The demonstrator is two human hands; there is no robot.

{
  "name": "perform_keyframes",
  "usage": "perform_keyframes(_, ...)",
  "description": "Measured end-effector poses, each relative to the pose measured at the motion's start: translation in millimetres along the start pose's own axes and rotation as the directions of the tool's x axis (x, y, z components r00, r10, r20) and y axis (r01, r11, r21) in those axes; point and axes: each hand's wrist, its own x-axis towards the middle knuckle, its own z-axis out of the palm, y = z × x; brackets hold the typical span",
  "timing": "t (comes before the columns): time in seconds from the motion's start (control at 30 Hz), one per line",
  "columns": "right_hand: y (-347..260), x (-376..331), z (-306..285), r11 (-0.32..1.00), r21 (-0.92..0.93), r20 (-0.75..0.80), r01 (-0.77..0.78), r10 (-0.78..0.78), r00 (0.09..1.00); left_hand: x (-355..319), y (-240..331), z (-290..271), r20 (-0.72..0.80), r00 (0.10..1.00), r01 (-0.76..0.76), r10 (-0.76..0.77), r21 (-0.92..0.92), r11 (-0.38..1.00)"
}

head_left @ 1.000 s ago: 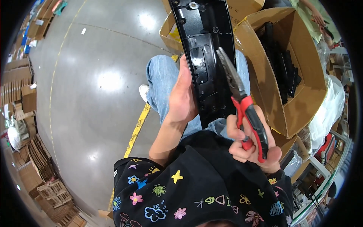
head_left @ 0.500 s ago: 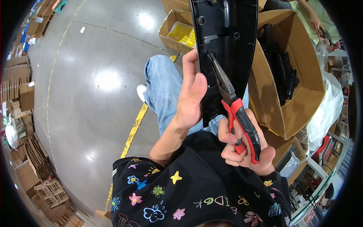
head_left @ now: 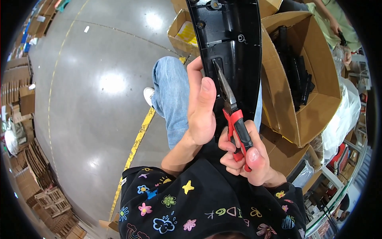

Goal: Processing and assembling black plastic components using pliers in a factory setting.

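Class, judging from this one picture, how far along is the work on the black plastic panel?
Done: the black plastic panel is out of the open cardboard box and steadied by the left hand. In hand: the right hand squeezes the red-handled pliers, tips at a slot in the panel. Left: more black parts sit in the box, apparently untouched.

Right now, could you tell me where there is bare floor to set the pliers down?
The grey concrete floor lies bare, bordered by the yellow floor line and the cardboard stacks. Beside the right hand it is crowded: the open carton of black parts and plastic bags.
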Motion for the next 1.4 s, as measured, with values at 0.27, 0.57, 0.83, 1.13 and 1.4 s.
perform_keyframes(0.27, -33.2, -1.9, -3.7, 0.936, 0.244, -0.039, -0.252, 0.269, 0.962, -5.8, 7.3, 0.3, 0.023, 1.0, -0.008, 0.008, 0.001, 1.0)
perform_keyframes(0.57, -4.0, 4.9, -4.5, 0.613, 0.754, 0.227, -0.236, 0.095, 0.969, -13.8, -5.8, 4.9, -0.121, 0.991, -0.043, 0.048, 0.042, 0.998)
perform_keyframes(0.83, -17.8, -2.3, 7.3, 0.603, 0.75, 0.218, -0.272, 0.163, 0.962, -20.7, 1.0, -2.4, 0.031, 0.998, -0.055, 0.051, 0.147, 0.988)
perform_keyframes(1.13, -28.3, -2.8, 5.2, 0.768, -0.639, -0.159, 0.049, -0.194, 0.968, -18.0, 3.9, 0.5, 0.014, 0.981, -0.194, 0.195, 0.227, 0.954)
perform_keyframes(1.4, -77.4, 24.8, -17.8, -0.543, -0.82, 0.415, 0.182, -0.343, 0.843, -11.2, 3.0, -9.5, 0.013, 0.961, -0.263, 0.278, 0.374, 0.89)
